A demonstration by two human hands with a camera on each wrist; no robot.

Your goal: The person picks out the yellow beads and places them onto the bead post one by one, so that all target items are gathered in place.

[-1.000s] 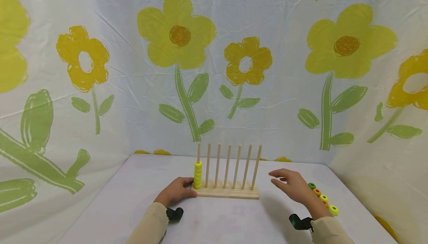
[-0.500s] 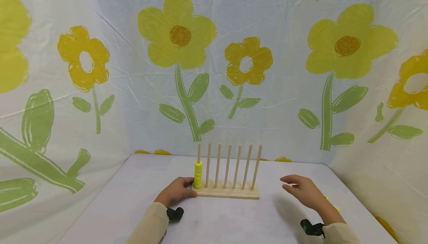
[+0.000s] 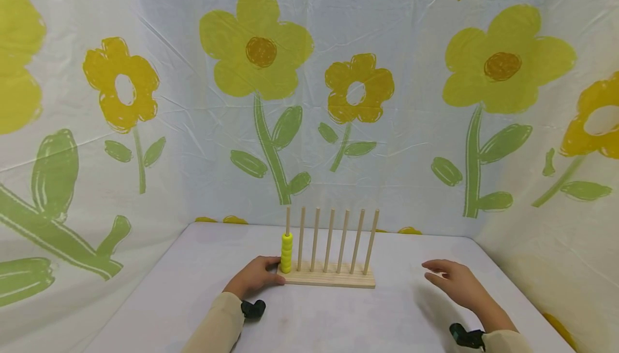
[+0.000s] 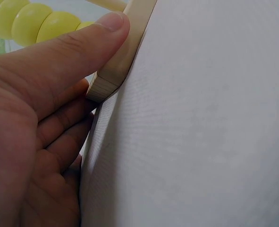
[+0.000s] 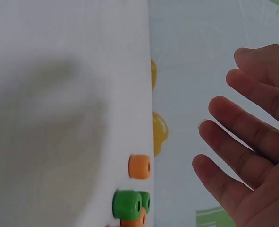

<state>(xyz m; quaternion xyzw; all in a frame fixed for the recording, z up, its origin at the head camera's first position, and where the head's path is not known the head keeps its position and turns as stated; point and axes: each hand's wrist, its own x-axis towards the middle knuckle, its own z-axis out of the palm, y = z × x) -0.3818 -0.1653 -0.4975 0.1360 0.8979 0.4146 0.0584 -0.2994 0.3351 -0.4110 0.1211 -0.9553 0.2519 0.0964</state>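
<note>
A wooden peg rack [image 3: 333,279] stands on the table with a row of several upright pegs. Yellow beads [image 3: 286,253] are stacked on its leftmost peg; the other pegs are bare. My left hand [image 3: 255,274] grips the left end of the base, its thumb [image 4: 89,40] lying on the front edge and its fingers reaching behind. Right of the rack, my right hand [image 3: 456,284] hovers above the table, holding nothing, fingers loosely extended and apart. In the right wrist view an orange bead [image 5: 139,166] and a green bead [image 5: 126,204] lie on the table beyond that hand.
More green and orange beads cluster at the lower edge of the right wrist view; in the head view my right hand and forearm hide them. A white cloth with printed flowers [image 3: 261,52] hangs behind and beside the white table [image 3: 329,321].
My right hand has moved away from the rack, rightward and nearer to me, covering the loose beads in the head view. My left hand and the rack have stayed still.
</note>
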